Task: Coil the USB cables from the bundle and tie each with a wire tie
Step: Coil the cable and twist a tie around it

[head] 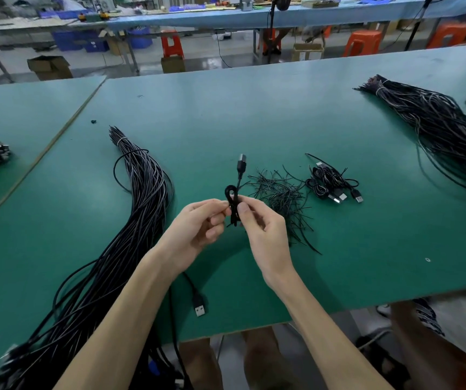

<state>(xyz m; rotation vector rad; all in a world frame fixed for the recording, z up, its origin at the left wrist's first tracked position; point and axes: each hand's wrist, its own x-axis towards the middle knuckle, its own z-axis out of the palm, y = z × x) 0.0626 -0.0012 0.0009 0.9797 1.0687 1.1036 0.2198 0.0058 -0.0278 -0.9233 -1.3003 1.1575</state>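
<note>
Even, diffuse overhead light fills the scene, bright without harsh glare. The forearms cast soft shadows on the green tabletop [254, 114] beneath the hands. Wide-angle distortion bows the tabletop's edges. The far background looks soft, and the cable bundle [130, 220] blurs near the lower-left corner.

black coiled usb cable [233, 204], upright, above table.

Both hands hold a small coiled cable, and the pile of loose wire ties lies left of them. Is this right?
No. In the head view the pile of wire ties lies right of the hands, not left. The left hand and right hand do hold the coiled cable.
</note>
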